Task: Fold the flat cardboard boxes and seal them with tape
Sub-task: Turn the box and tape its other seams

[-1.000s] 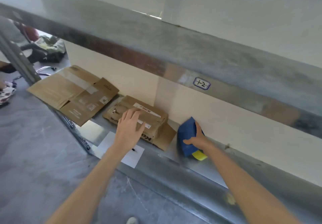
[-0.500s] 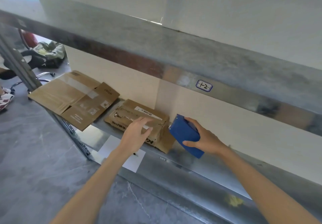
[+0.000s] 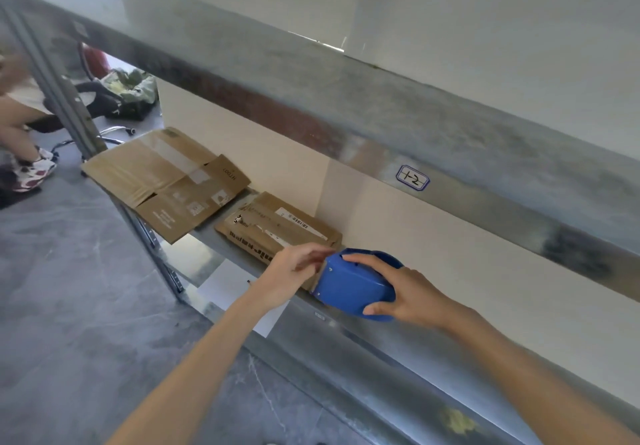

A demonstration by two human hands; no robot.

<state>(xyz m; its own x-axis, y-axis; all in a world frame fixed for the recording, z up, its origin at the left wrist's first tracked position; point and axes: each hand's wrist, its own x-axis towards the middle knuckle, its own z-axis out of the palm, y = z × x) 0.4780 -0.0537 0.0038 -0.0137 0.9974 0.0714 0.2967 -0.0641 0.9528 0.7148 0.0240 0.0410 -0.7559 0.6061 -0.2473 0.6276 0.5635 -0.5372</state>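
A small flattened cardboard box [image 3: 273, 229] with a white label lies on the metal shelf [image 3: 346, 326]. A larger flat box [image 3: 162, 181] lies to its left and overhangs the shelf's end. My right hand [image 3: 405, 288] grips a blue tape dispenser [image 3: 353, 287], held just above the shelf at the small box's right end. My left hand [image 3: 294, 271] reaches to the dispenser's left edge, fingers curled there; whether they pinch tape I cannot tell, as the hand is blurred.
An upper shelf beam [image 3: 381, 139] with a "1-2" label [image 3: 412, 177] runs overhead. A white paper sheet [image 3: 235, 288] lies on the shelf's front. A seated person's legs [image 3: 20, 153] and a chair [image 3: 104, 105] are at the left, on grey floor.
My right hand lifted the blue dispenser off the shelf and carried it left toward the small box. My left hand left the box top and moved to the dispenser's edge.
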